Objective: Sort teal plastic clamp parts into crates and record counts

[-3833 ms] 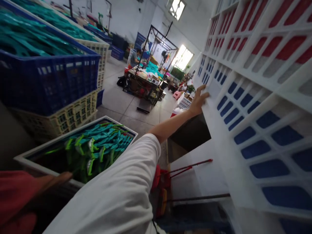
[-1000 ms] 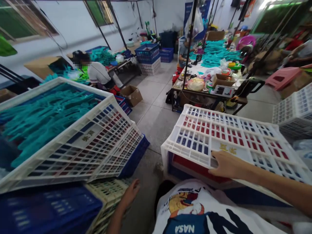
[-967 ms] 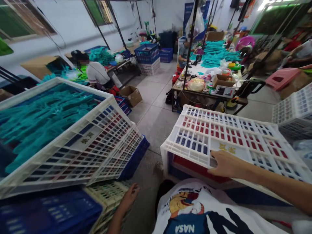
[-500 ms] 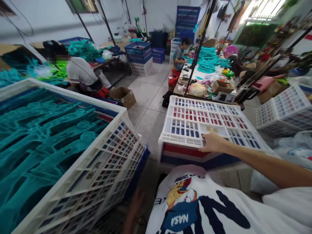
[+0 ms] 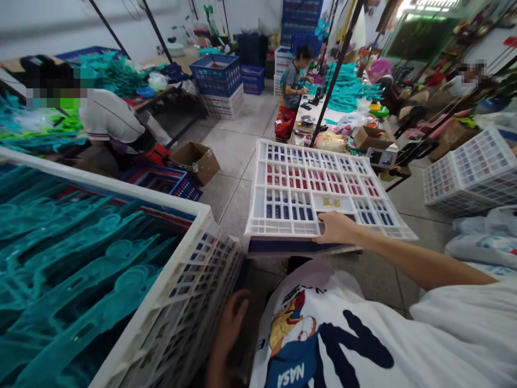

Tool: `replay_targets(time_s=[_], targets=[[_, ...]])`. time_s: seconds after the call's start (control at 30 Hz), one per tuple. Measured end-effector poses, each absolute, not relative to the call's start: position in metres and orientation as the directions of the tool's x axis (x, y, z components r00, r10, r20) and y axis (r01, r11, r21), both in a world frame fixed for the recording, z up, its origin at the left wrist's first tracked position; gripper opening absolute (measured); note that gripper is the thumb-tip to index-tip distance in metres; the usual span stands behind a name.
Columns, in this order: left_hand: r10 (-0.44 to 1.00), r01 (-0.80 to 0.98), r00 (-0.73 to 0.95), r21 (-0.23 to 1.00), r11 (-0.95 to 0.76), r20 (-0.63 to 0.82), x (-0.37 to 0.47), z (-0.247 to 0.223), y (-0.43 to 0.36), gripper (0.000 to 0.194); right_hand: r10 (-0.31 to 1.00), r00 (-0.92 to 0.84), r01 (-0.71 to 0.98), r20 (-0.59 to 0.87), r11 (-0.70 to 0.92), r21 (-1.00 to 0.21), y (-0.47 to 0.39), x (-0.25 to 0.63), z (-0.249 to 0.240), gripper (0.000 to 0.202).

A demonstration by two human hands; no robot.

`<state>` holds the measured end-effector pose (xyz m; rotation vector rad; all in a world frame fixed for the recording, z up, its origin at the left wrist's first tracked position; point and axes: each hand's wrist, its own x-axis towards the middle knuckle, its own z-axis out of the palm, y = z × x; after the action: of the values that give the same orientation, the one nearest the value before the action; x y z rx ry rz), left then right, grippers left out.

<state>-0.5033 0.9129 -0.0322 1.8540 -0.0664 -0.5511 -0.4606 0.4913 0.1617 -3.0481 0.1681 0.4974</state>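
Note:
My right hand grips the near edge of a white plastic crate, its fingers hooked through an opening in the slatted face. That face is turned upward, and red, white and blue lining shows through the slots. Low in the view, my left hand hangs beside a large white crate. Its thumb and fingers look apart, and I see nothing in it. The large crate is filled with translucent teal plastic pieces; its lower part is out of view.
A cardboard box and a blue basket stand on the tiled floor. People sit at worktables piled with teal pieces. To the right are more white crates and plastic bags. A dark pole rises by the far table.
The crate in my right hand has shifted left and its near side shows less. My left hand has risen slightly beside the large crate. The view has turned and dipped a little.

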Motion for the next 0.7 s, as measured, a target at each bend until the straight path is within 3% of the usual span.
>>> replay_targets(time_s=[0.1, 0.2, 0.3, 0.4, 0.47, 0.53, 0.6, 0.7], targets=[[-0.450, 0.081, 0.872, 0.962, -0.260, -0.195, -0.469, 0.016, 0.881, 0.032, -0.108, 0.952, -0.127, -0.287, -0.991, -0.048, 0.493, -0.432, 0.162, 0.051], [-0.593, -0.252, 0.790, 0.964, -0.083, 0.155, -0.418, 0.069, 0.835, 0.017, -0.098, 0.951, -0.128, -0.295, -0.988, -0.086, 0.482, -0.400, 0.160, 0.050], [-0.616, -0.591, 0.562, 0.789, 0.168, 0.553, -0.352, 0.121, 0.777, 0.025, -0.056, 0.943, -0.102, -0.327, -0.987, -0.126, 0.453, -0.367, 0.154, 0.047], [-0.565, -0.765, 0.409, 0.607, 0.216, 0.717, -0.282, 0.159, 0.722, 0.030, -0.004, 0.929, -0.075, -0.371, -0.981, -0.176, 0.415, -0.337, 0.148, 0.043], [-0.557, -0.802, 0.454, 0.591, 0.084, 0.695, -0.237, 0.172, 0.696, 0.031, 0.019, 0.907, -0.081, -0.421, -0.973, -0.217, 0.395, -0.321, 0.143, 0.043], [-0.586, -0.773, 0.571, 0.617, -0.148, 0.575, -0.196, 0.171, 0.681, 0.031, 0.035, 0.883, -0.098, -0.468, -0.962, -0.256, 0.383, -0.307, 0.139, 0.046], [-0.570, -0.661, 0.720, 0.639, -0.393, 0.396, -0.158, 0.159, 0.675, 0.035, 0.056, 0.867, -0.105, -0.495, -0.951, -0.292, 0.379, -0.294, 0.135, 0.049], [-0.371, -0.363, 0.916, 0.703, -0.612, 0.151, -0.106, 0.126, 0.675, 0.058, 0.091, 0.853, -0.103, -0.514, -0.936, -0.336, 0.379, -0.269, 0.133, 0.048]])
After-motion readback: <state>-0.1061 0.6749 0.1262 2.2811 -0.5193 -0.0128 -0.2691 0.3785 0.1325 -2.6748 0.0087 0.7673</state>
